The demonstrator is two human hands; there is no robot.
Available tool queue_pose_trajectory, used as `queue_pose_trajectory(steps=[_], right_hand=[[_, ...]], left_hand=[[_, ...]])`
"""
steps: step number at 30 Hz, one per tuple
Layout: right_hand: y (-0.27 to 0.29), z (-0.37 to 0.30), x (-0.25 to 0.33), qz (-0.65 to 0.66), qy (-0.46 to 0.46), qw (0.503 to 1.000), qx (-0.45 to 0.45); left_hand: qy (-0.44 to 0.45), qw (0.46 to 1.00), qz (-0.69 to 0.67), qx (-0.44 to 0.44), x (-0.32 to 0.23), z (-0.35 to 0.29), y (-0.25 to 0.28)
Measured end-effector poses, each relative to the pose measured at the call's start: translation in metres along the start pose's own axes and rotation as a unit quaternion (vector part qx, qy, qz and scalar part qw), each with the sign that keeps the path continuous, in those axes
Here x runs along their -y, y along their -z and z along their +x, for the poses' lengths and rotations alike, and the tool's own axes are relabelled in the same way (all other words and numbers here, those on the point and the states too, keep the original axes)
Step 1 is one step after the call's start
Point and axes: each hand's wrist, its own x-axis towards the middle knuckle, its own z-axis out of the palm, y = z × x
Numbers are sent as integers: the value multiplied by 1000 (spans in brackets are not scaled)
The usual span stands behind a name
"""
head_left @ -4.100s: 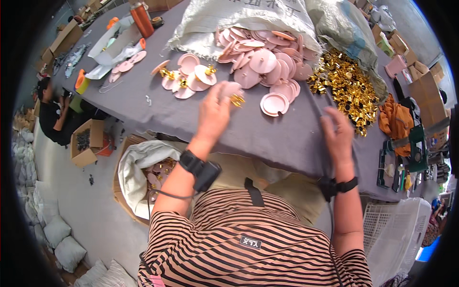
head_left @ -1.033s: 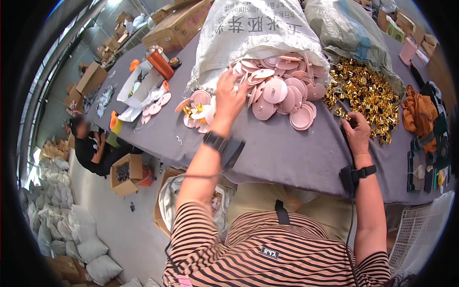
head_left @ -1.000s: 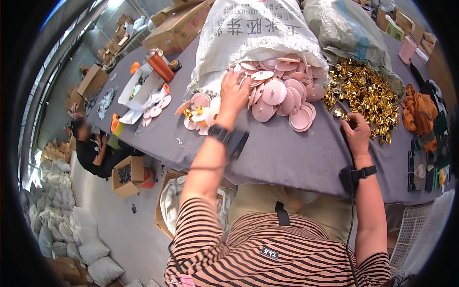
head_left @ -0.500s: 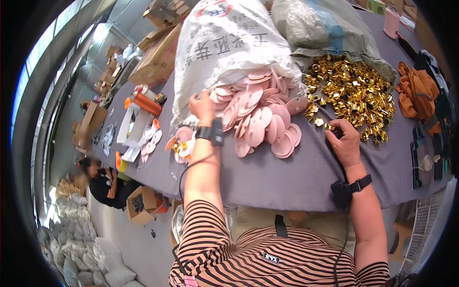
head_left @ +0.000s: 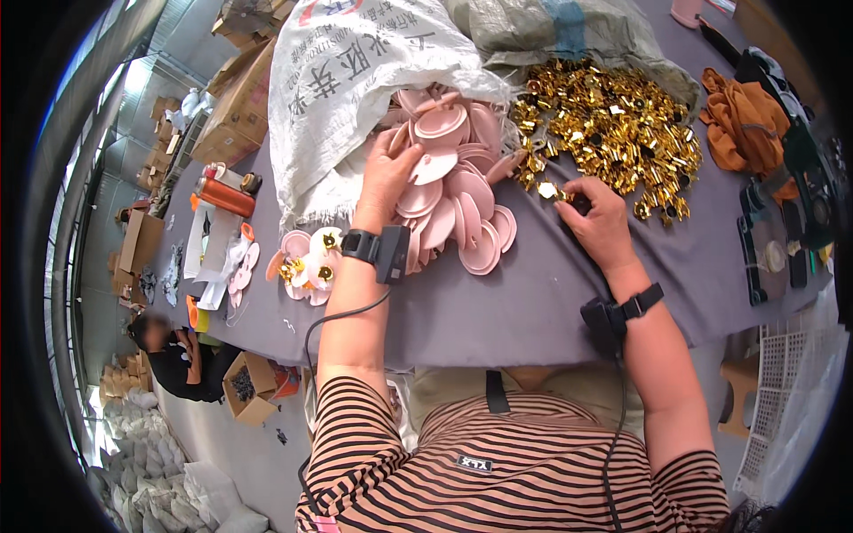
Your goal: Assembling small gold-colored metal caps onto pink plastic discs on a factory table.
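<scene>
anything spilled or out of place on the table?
Nothing damaged. Pink discs spill loose from the white sack lying on its side; gold pieces lie in a loose heap beside them. Left hand is on a disc, right hand pinches one gold piece. An orange cloth lies crumpled at the right.

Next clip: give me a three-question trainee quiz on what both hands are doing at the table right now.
1. True or false: the left hand grips a pink disc at the mouth of the white sack.
2. What does the right hand pinch in its fingers?
A. a gold piece
B. an orange cloth
C. a pink disc
3. Fill in: finished pink-and-gold pieces lie to the person's ____.

Key: 1 true; 2 A; 3 left.
</scene>
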Motion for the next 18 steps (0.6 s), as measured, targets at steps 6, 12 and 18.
queue_pose_trajectory(steps=[6, 12, 18], right_hand=[[1, -8, -6, -3, -9, 1000, -12], [13, -15, -10, -11, -24, 1000, 0], [-1, -9, -13, 16, 32, 998, -57]], left_hand=[[-63, 948, 310, -38, -13, -48, -25], [-114, 934, 326, -95, -1, -95, 45], [48, 949, 305, -67, 10, -127, 53]])
